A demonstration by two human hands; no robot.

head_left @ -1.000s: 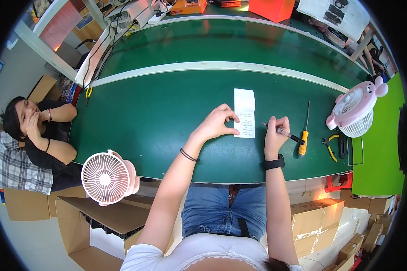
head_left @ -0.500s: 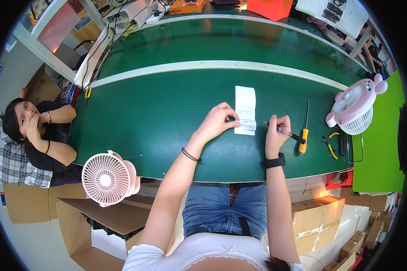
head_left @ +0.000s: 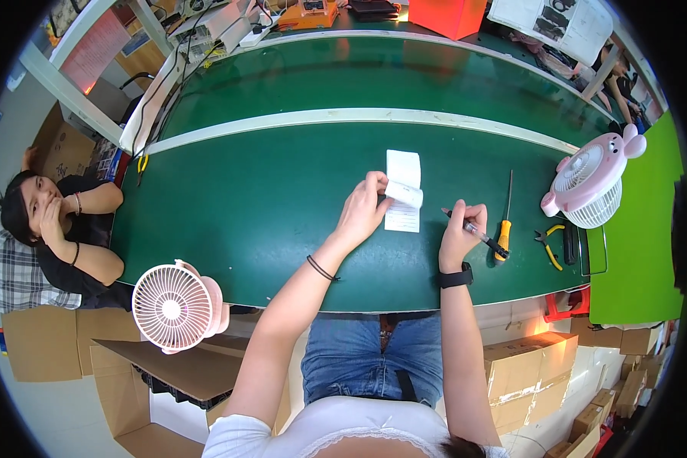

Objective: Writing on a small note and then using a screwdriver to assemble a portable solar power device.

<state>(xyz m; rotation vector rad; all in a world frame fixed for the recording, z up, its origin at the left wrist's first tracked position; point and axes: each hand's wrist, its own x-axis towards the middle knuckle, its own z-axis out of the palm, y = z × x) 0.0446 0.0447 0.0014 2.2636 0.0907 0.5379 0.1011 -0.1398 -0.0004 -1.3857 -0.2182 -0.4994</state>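
Observation:
A narrow white printed leaflet (head_left: 403, 166) lies on the green tabletop in front of me. My left hand (head_left: 361, 208) pinches its left edge between thumb and fingers, and a middle flap is raised and curled over. To the right of the paper, my right hand (head_left: 460, 235) is closed around a dark pen (head_left: 491, 243). The pen's tip points left toward the paper and stays off it. Just right of that hand lies a screwdriver (head_left: 504, 229) with a yellow handle.
Yellow-handled pliers (head_left: 549, 247) and a pink fan (head_left: 588, 179) are at the right; another pliers (head_left: 142, 165) lies far left. A second pink fan (head_left: 174, 307) stands at the near left edge. A person (head_left: 69, 221) leans on the table's left end. Cardboard boxes (head_left: 530, 378) stand below.
My left hand has lifted a flap of the leaflet, which lay flatter before. My right hand still grips the pen beside it. The whole view has shifted slightly.

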